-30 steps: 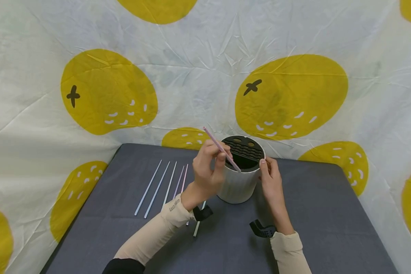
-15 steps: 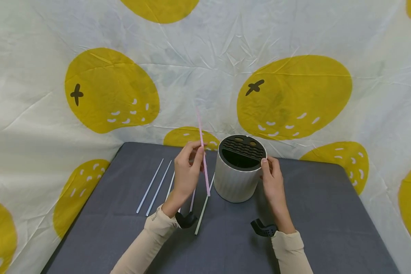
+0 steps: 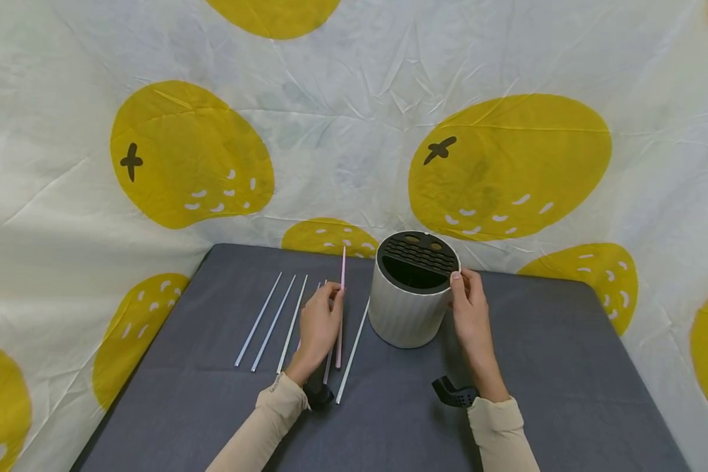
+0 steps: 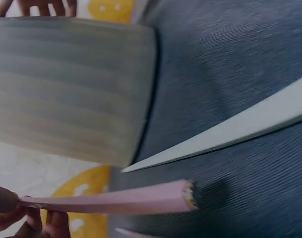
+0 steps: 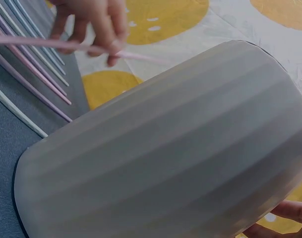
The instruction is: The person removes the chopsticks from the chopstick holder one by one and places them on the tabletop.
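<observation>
My left hand (image 3: pixel 318 321) pinches a slim pink stick (image 3: pixel 343 267) near its upper part, between thumb and fingers. The stick stands steeply, its lower end near the cloth. In the left wrist view, that pink stick (image 4: pixel 136 199) shows a rough, grainy end above the surface. A ribbed off-white cylindrical holder (image 3: pixel 404 321) stands upright to the right, with a black top (image 3: pixel 419 262) that has wavy slots, round holes and a large half-round opening. My right hand (image 3: pixel 469 305) grips the holder's rim at its right side; the far fingers are partly hidden.
Several pastel sticks (image 3: pixel 258 319) lie in a row on the dark grey cloth (image 3: pixel 183 393), some partly behind the left hand. One pale green stick (image 3: pixel 353 351) lies close by the holder's left side. A white curtain with yellow fruit prints (image 3: pixel 342 164) hangs behind the table.
My left hand has moved left and down from above the holder, bringing the pink stick among the row of sticks. My right hand stays at the rim.
</observation>
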Available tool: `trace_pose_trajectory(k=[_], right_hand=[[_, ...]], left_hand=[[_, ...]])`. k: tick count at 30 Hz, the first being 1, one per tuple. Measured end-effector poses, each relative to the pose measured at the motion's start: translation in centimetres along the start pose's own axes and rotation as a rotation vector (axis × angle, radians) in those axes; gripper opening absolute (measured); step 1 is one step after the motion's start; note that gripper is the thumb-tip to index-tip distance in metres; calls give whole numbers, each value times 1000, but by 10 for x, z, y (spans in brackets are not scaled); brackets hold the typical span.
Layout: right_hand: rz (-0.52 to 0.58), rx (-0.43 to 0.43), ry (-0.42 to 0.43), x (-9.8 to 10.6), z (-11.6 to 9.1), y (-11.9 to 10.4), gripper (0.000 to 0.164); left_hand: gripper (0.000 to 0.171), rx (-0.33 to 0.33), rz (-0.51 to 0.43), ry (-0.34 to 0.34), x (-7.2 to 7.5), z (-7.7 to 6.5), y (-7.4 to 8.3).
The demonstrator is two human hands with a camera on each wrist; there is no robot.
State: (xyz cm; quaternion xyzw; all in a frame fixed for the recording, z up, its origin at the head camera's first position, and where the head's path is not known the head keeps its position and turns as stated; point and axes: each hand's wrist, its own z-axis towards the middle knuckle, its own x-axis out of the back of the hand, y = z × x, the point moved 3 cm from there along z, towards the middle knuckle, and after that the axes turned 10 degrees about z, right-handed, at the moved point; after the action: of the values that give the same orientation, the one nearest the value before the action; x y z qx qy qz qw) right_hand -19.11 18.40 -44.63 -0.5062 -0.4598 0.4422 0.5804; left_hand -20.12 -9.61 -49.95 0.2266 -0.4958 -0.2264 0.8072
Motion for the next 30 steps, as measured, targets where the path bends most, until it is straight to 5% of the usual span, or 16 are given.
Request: trace_pose_trajectory(k=[6,20,25,30], right_hand=[[7,-3,-3,0,1,1,59],[-2,6,10,0,1,1,57],[-1,9,16,-1,0,1,58],[-1,1,16,0,1,2,58]], left_hand=[[17,38,39,-37,-18,-11,-7],[11,90,-75,-124,-35,-23,0],[11,73,-31,-137,-37,-25,-1],[13,-17,113,-138,-39,-28,-1]])
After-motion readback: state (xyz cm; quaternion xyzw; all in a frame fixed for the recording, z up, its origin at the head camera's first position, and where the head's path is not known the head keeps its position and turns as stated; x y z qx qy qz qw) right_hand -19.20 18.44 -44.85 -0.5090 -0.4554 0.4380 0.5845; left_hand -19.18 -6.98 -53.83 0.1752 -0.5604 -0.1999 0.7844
